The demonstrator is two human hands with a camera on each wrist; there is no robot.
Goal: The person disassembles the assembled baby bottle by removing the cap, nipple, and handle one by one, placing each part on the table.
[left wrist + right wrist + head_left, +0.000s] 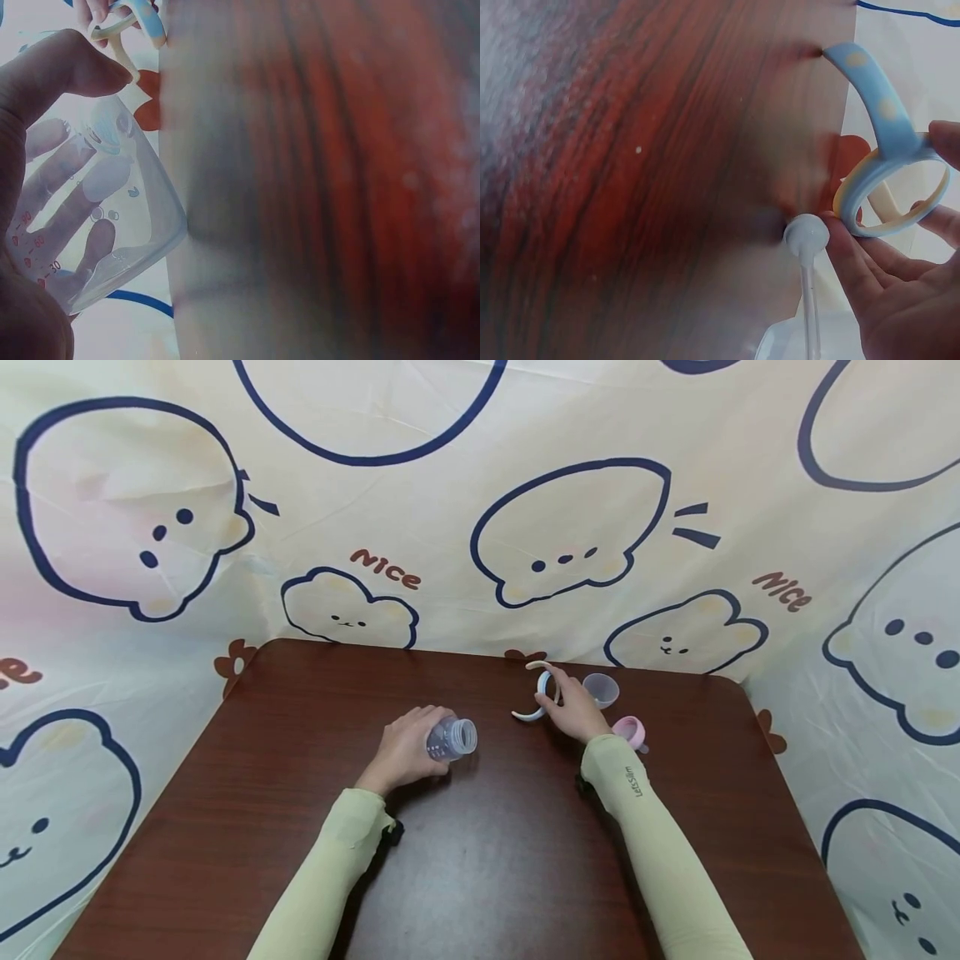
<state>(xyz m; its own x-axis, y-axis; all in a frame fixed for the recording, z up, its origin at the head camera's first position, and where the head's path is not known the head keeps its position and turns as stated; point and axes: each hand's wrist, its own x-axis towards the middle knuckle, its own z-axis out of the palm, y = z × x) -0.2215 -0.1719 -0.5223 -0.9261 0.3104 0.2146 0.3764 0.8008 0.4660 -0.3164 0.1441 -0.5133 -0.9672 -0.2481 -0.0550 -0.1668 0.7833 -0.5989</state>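
Observation:
My left hand (405, 750) grips a clear baby bottle (452, 739) lying on its side on the brown table (480, 860), its open mouth pointing right. Through the bottle wall (97, 217) in the left wrist view I see my fingers (67, 202) and red scale marks. My right hand (573, 708) pinches a blue and cream handle ring (542, 693) near the table's far edge. The ring (889, 187) stands up between thumb and fingers, one blue handle arm arching away from it. A thin white straw with a round tip (807, 238) lies just below it.
A clear cap (602, 690) and a pink part (630, 731) lie right of my right hand. A cartoon-print cloth (480, 510) rises behind and beside the table. Bare tabletop stretches between my forearms and toward the near edge.

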